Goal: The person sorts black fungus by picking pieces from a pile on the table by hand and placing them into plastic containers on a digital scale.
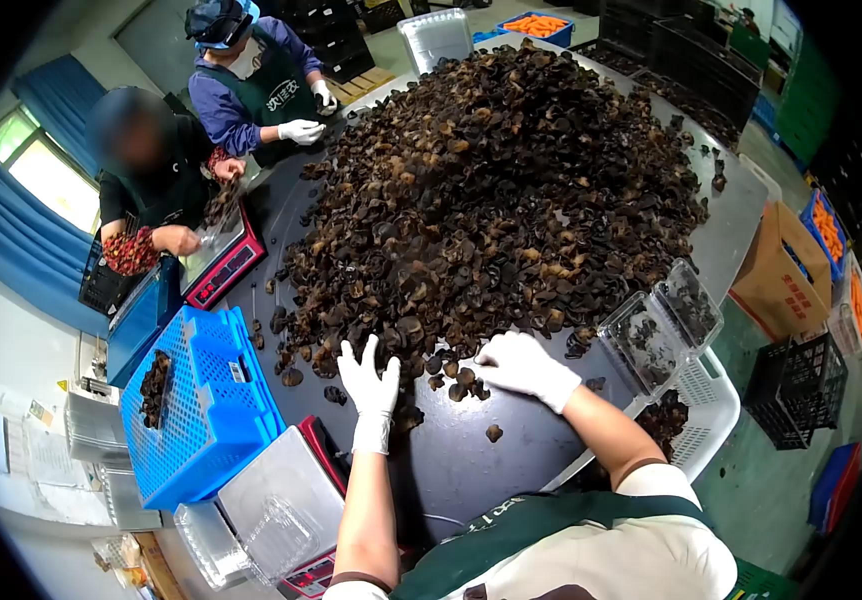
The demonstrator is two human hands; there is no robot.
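Left hand (369, 382): spread, towards bench's (456, 435) near edge
Right hand (528, 367): curled; pinch unclear
Dark fungus (491, 200): likely light, soft, slippery; scoop underneath

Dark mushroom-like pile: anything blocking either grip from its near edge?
Nothing visible. The left grip is right at the near edge of the pile; the right grip is beside loose pieces in front of it. The clear container sits right of the right grip, out of the way.

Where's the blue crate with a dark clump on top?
In the head view, the blue crate is left of the left hand, between the far scale and near scale.
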